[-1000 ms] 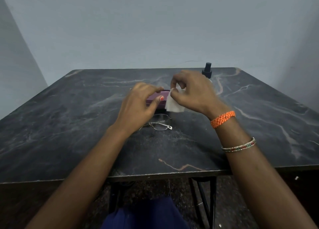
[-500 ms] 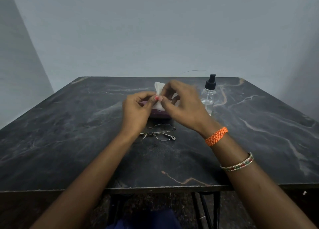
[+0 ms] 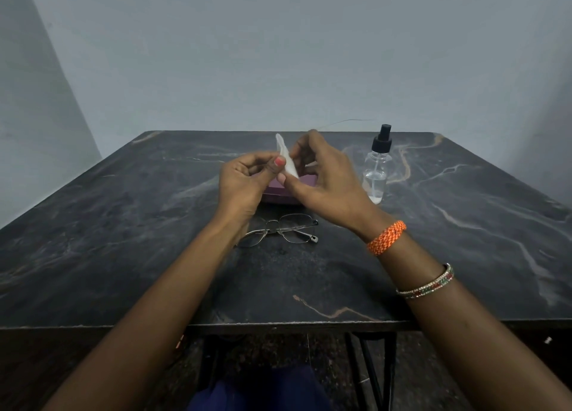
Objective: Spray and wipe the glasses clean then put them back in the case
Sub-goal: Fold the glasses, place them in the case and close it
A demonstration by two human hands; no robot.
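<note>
A small white wipe (image 3: 286, 160) is held up between both hands above the table. My left hand (image 3: 244, 181) pinches its left side with thumb and fingers. My right hand (image 3: 322, 178) pinches its lower right edge. Thin metal-framed glasses (image 3: 283, 229) lie folded on the dark marble table (image 3: 123, 240), just below my hands. A purple glasses case (image 3: 280, 191) sits behind them, partly hidden by my hands. A clear spray bottle (image 3: 377, 169) with a black pump stands to the right of my right hand.
The table's near edge (image 3: 278, 325) runs across the lower view, with black metal legs (image 3: 383, 370) beneath it. Grey walls stand behind and to the left of the table.
Both hands have risen a little and pulled the wipe upright between them; it now stands edge-on. The view has tilted so the spray bottle shows fully.
</note>
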